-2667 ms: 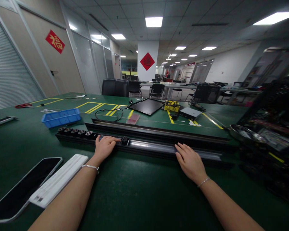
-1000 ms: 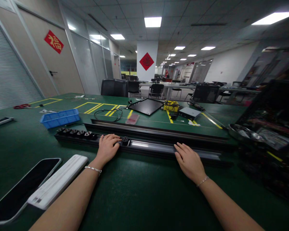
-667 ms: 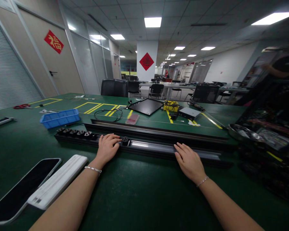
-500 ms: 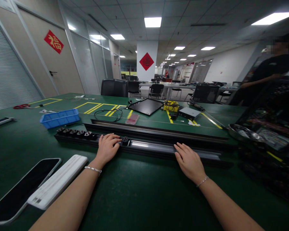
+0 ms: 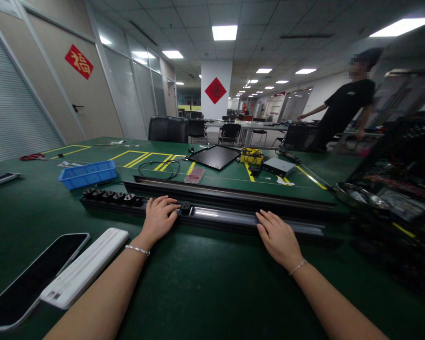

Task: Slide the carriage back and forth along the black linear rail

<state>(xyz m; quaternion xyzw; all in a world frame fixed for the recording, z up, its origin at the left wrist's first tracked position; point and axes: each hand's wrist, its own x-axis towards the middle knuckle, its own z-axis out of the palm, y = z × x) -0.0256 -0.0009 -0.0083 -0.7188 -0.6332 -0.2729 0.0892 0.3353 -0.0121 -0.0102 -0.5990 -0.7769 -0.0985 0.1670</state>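
Note:
A long black rail (image 5: 230,218) with a shiny metal channel lies crosswise on the green table. My left hand (image 5: 160,218) rests over its left half, fingers stretched toward a small black block (image 5: 186,208) seated in the channel; the fingertips are at or just beside the block. Several black socket-like blocks (image 5: 117,196) stand in a row on the rail's left end. Flat on the right part of the rail, my right hand (image 5: 276,236) has its fingers extended and holds nothing. Behind runs a second black rail (image 5: 212,188).
Front left lie a phone (image 5: 31,278) and a white power-bank-like bar (image 5: 87,267). A blue bin (image 5: 88,174), a black panel (image 5: 215,157), a yellow item with cables (image 5: 251,156) and a grey box (image 5: 278,166) are farther back. A metal bowl (image 5: 357,196) sits right. A person (image 5: 350,104) stands beyond.
My left hand and the small black block have shifted slightly right along the rail. My right hand stays put. The person in the background has moved left.

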